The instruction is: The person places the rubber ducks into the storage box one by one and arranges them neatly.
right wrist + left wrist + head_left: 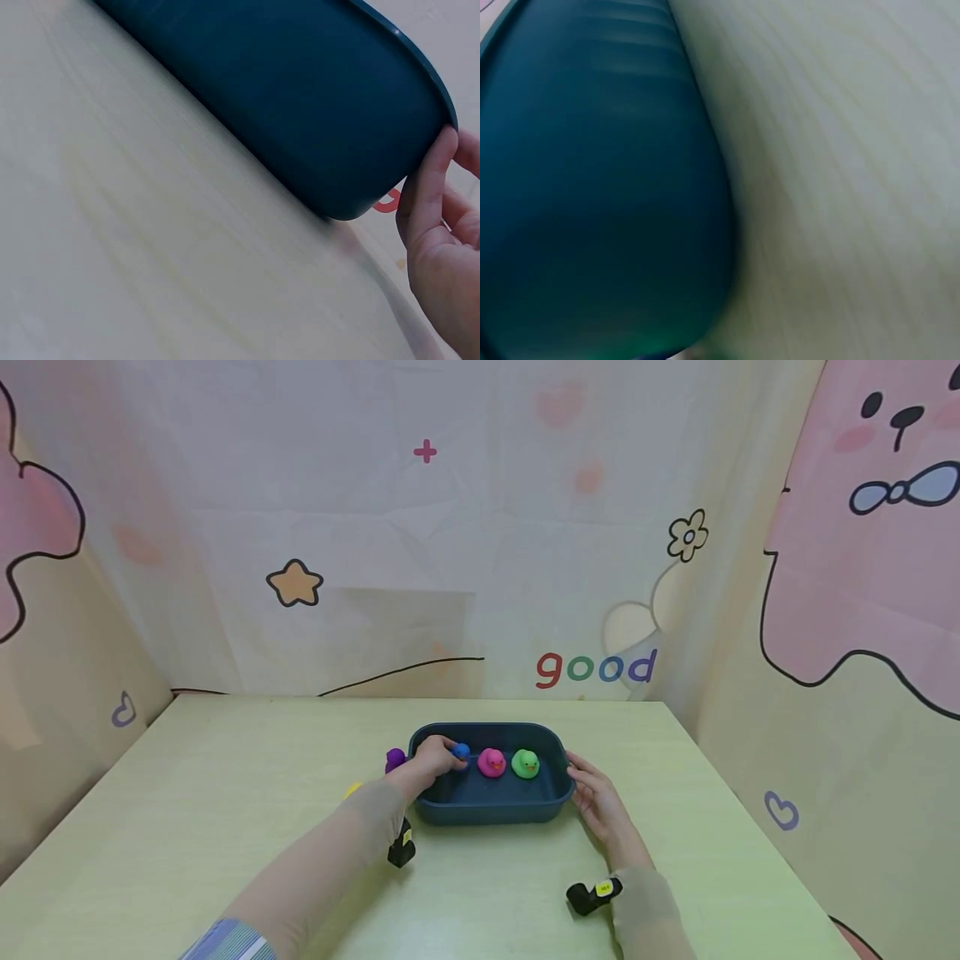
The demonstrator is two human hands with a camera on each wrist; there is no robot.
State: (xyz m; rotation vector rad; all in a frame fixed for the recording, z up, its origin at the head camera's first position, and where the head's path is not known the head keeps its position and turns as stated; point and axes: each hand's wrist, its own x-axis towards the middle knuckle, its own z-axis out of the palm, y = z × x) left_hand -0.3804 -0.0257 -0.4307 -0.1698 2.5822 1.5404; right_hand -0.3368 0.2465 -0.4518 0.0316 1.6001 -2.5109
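A dark blue-green tub (487, 812) stands on the table. Inside it, my left hand (431, 762) reaches over the left end and pinches a small blue toy duck (461, 751). To that duck's right sit a pink toy duck (492, 762) and a green toy duck (526, 764), both in the tub. My right hand (600, 797) rests its fingers against the tub's right end, just under the rim. The right wrist view shows these fingers (435, 180) touching the tub's outer wall. In the left wrist view only the tub's side (607, 180) and tabletop appear; the left hand is hidden there.
Left of the tub, a purple toy duck (395, 760) and a yellow thing (353, 789) are partly hidden by my left arm. The pale table (262, 793) meets a patterned cloth wall (360, 527) at the back and at both sides.
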